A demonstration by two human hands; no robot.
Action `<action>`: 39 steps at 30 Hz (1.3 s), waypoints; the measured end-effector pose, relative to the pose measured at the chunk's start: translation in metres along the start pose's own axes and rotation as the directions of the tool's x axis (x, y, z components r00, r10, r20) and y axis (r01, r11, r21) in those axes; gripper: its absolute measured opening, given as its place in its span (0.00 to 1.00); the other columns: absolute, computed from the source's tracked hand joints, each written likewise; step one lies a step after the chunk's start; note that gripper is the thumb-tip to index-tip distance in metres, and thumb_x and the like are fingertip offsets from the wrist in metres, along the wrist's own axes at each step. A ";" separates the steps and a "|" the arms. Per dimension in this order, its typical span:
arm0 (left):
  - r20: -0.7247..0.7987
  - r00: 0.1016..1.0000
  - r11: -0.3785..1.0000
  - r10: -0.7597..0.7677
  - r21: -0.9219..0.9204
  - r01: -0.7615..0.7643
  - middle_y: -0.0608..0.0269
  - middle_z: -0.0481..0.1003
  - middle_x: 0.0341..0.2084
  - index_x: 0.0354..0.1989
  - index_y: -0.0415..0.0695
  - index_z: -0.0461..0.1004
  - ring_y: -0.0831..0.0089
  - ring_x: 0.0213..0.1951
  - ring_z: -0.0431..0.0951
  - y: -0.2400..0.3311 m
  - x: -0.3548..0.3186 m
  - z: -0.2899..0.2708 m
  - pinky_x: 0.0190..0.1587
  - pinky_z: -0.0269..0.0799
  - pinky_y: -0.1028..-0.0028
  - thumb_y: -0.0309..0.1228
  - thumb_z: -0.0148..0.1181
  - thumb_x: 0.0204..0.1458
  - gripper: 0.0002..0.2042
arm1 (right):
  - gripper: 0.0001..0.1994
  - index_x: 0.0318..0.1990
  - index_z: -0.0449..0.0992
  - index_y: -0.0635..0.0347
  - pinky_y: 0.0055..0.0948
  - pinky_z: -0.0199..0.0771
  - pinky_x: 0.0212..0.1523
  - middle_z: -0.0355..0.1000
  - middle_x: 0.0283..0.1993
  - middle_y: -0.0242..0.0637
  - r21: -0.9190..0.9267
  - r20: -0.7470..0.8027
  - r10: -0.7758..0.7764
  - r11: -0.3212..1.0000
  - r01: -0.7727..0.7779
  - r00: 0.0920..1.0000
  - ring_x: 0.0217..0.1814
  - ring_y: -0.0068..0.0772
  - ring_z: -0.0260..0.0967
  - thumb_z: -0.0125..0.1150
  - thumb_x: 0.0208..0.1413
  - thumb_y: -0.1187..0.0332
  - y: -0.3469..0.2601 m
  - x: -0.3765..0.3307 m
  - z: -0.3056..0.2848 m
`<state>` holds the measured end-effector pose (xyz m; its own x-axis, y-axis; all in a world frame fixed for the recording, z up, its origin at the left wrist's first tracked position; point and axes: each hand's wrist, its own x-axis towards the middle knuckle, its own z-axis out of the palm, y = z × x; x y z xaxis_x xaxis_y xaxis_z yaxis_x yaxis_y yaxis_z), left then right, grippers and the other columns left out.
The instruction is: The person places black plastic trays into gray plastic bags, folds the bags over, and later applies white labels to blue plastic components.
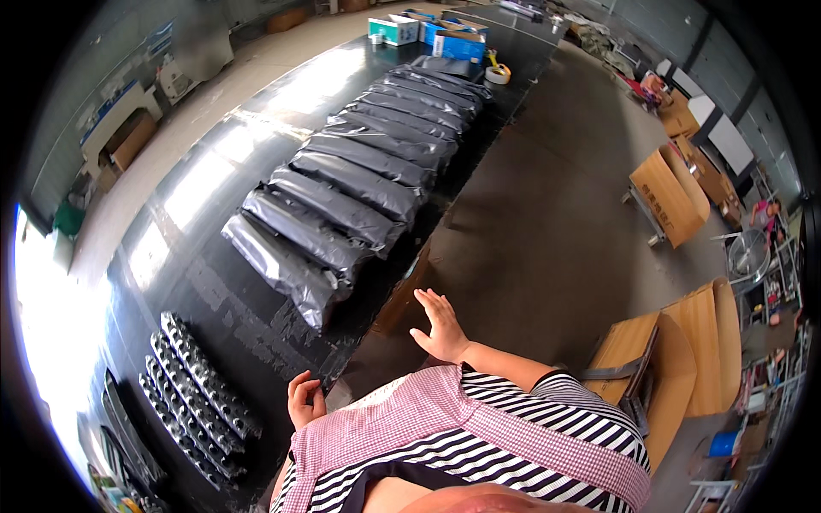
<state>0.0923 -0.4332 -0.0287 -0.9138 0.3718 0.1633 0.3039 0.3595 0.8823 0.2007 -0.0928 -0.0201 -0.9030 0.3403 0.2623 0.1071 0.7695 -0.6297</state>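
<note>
My right hand (442,327) is raised off the table's near edge with its fingers spread, holding nothing. At the table edge, my left hand (304,400) has loosely bent fingers that stand apart, and nothing shows in it. Ahead, a long row of dark grey plastic-wrapped packages (342,175) lies side by side on the black table (214,295). The nearest wrapped package (278,265) is apart from both hands. To the left of my left hand lie several black knobbly strips (195,393), with smooth dark curved strips (128,427) beyond them.
At the table's far end stand blue boxes (459,44), a green-and-white box (394,30) and a roll of tape (497,74). Wooden boards (671,195) and curved wood-coloured panels (676,385) stand on the right. Farther off on that side, another person (764,212) is visible.
</note>
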 end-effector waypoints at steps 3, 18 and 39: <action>0.129 0.988 0.996 0.086 -0.024 -0.083 0.55 0.77 0.47 0.37 0.38 0.77 0.72 0.38 0.81 0.037 0.031 0.033 0.40 0.76 0.75 0.15 0.60 0.51 0.07 | 0.42 0.74 0.51 0.56 0.52 0.41 0.76 0.54 0.74 0.46 0.043 -0.026 0.070 0.997 -0.069 0.997 0.78 0.53 0.46 0.66 0.53 0.63 0.042 -0.004 -0.014; 0.301 0.947 0.975 0.114 0.150 -0.165 0.58 0.77 0.44 0.41 0.45 0.78 0.57 0.47 0.78 0.115 0.093 0.240 0.49 0.76 0.62 0.27 0.63 0.49 0.10 | 0.41 0.70 0.54 0.68 0.42 0.58 0.70 0.60 0.68 0.59 0.233 0.069 0.219 0.945 -0.229 0.973 0.71 0.55 0.58 0.67 0.49 0.71 0.348 0.072 -0.147; 0.135 0.949 0.921 -0.285 0.312 0.233 0.55 0.74 0.52 0.52 0.47 0.76 0.54 0.57 0.72 0.009 -0.261 0.064 0.60 0.68 0.59 0.36 0.56 0.57 0.16 | 0.47 0.72 0.51 0.66 0.40 0.72 0.59 0.68 0.60 0.63 -0.194 0.601 0.320 0.947 -0.254 0.732 0.60 0.54 0.71 0.72 0.46 0.63 0.308 -0.098 0.049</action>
<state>0.3510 -0.4726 -0.0913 -0.9174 0.3659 -0.1566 0.1512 0.6844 0.7132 0.3018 0.0841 -0.2754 -0.8771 0.1703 -0.4492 0.4121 0.7473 -0.5213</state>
